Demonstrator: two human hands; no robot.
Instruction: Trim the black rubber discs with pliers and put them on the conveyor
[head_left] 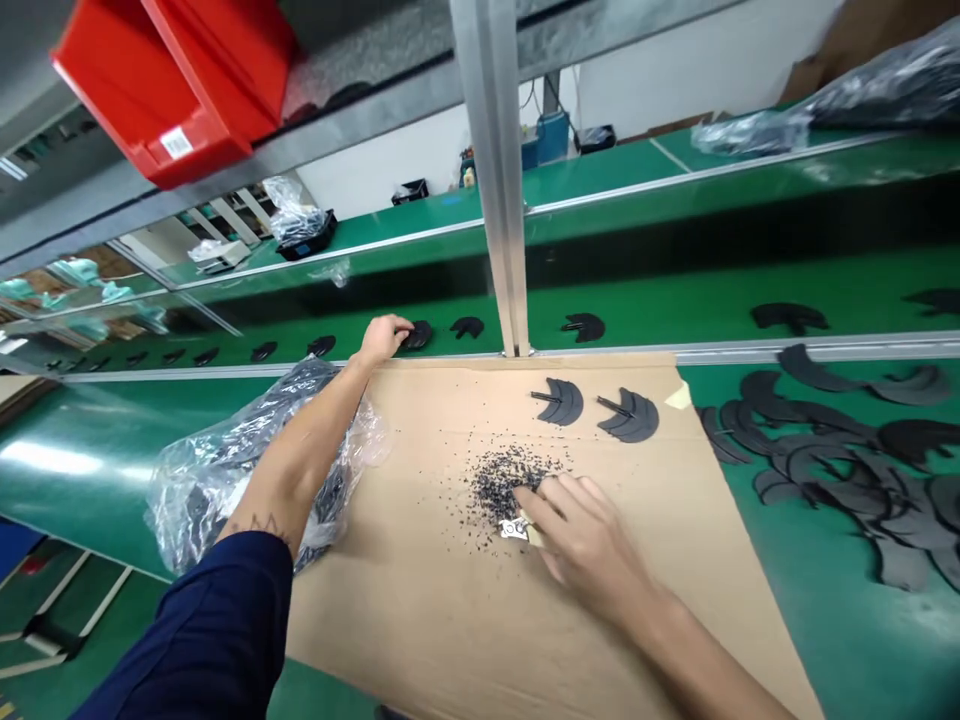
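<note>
Left hand (384, 338): curled, fingertips held against a black fan-shaped piece (417, 335) on a green conveyor belt (675, 295); whether it is gripped cannot be told

Right hand (581, 535): fingers spread low over black granules (502, 480) on a cardboard sheet (390, 620); a small silver metal part (514, 528) is seen at the fingertips, its grip not shown

Cardboard sheet: two black fan-shaped pieces with metal pins (592, 408) placed above the granules

Nearby: clear plastic bag of black parts (202, 500) under the left forearm; black pieces (825, 470) heaped on the belt at right; red bin (150, 90) on a shelf overhead
</note>
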